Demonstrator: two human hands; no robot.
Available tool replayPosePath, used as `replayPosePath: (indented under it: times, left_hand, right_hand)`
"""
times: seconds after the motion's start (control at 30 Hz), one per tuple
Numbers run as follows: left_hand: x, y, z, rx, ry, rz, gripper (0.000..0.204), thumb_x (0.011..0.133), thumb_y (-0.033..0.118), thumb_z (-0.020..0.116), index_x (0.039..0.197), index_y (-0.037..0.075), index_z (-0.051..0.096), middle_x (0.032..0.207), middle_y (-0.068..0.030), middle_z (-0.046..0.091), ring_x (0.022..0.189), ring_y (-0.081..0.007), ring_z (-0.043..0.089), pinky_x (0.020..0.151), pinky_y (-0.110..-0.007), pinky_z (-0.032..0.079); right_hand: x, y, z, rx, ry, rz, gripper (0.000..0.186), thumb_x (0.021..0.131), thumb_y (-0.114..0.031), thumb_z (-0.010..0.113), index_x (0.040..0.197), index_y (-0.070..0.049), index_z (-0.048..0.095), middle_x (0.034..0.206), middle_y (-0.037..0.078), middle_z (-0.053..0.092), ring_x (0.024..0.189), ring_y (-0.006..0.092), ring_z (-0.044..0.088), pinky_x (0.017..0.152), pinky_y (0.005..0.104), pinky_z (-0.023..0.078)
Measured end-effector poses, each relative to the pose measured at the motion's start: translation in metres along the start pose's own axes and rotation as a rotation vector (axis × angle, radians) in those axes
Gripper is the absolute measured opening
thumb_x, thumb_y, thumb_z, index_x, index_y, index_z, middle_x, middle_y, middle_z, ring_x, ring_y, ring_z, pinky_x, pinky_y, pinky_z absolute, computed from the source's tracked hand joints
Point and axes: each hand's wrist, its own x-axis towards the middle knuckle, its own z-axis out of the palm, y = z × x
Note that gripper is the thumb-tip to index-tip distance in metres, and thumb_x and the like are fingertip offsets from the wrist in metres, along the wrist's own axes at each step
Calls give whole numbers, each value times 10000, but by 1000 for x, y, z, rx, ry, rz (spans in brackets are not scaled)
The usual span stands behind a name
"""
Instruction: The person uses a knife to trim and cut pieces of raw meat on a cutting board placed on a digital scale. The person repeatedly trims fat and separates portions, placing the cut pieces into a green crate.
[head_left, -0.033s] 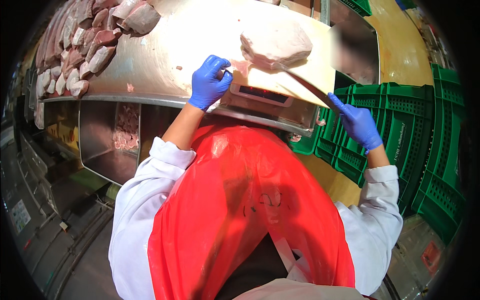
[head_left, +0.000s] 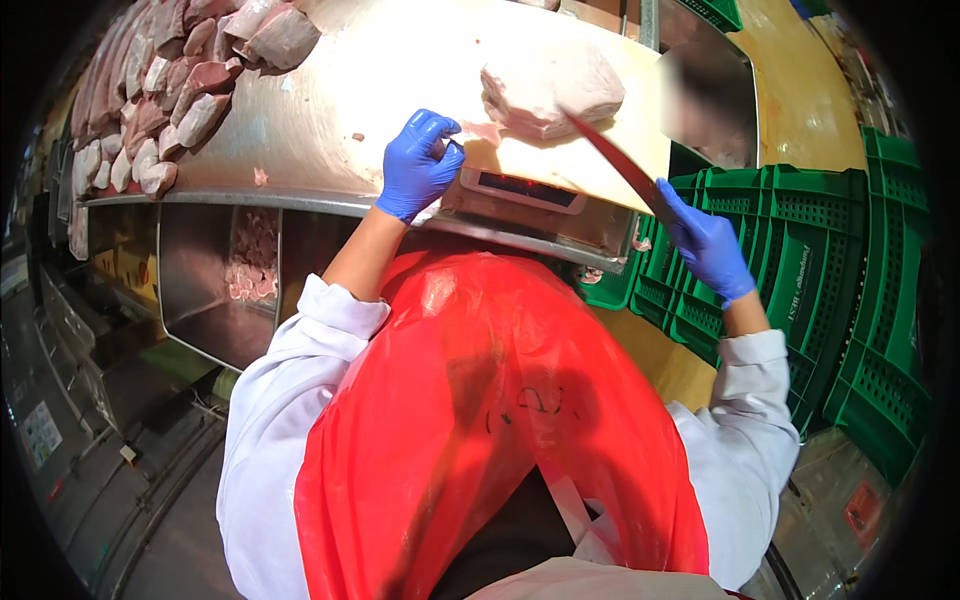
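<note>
A large pale piece of meat [head_left: 555, 85] lies on the cream cutting board [head_left: 640, 150]. Over its near right side reaches the tip of a knife [head_left: 622, 162]; whether the tip touches the meat I cannot tell. My right hand [head_left: 708, 245], gloved in blue, grips the knife's handle, with the index finger stretched along it. My left hand [head_left: 420, 165], also blue-gloved, is closed, fingers curled, left of the meat. Beside its fingertips lies a thin pink flap of meat [head_left: 484, 133]. What those fingers hold, if anything, is hidden.
Many cut meat pieces [head_left: 165, 95] are heaped at the far left of the steel table [head_left: 300, 120]. Below its edge stands a metal bin [head_left: 200, 285] with trimmings. A display unit [head_left: 525, 190] sits under the board's near edge. Green crates [head_left: 790, 220] are stacked at right.
The knife blade has turned and looks red now, and its tip has shifted up over the meat's side. My right forearm has moved slightly left. My left hand has hardly moved.
</note>
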Motion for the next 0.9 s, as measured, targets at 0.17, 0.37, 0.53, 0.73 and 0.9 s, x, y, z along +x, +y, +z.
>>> replayPosePath:
  times: [0.17,0.37,0.53,0.73,0.9]
  left_hand:
    - [11,-2,-7,-6,-173,42,210,755,-22,712,948,54,685,859,-68,642,651,-182,616,603,-286,506]
    - [22,-7,-17,-46,-311,92,285,758,68,756,1027,59,663,870,-70,646,561,-142,596,557,-274,499]
    - [22,-20,-25,-127,-136,-127,305,775,143,797,1026,63,643,848,-51,644,560,-125,574,568,-282,500]
    - [44,-15,0,-43,-44,-90,293,824,210,841,899,38,617,787,-71,662,675,-138,623,621,-296,512]
    - [60,6,41,122,-153,-336,385,779,375,822,881,49,644,787,-133,696,695,-286,691,661,-387,552]
  right_hand:
    - [123,-104,60,350,479,64,783,908,-93,600,1606,-308,318,961,173,707,741,377,686,681,448,572]
    - [165,-130,81,115,506,220,783,896,-139,629,1601,-317,338,824,111,660,632,345,656,595,468,555]
    - [94,-139,99,38,306,293,790,889,-101,626,1601,-296,345,775,121,626,578,348,634,542,476,532]
    - [-6,-163,90,63,78,383,822,885,-58,615,1615,-292,316,751,143,629,589,357,630,566,479,527]
    - [-25,-162,79,417,266,471,776,933,-36,583,1627,-232,298,817,187,675,618,348,639,605,402,518]
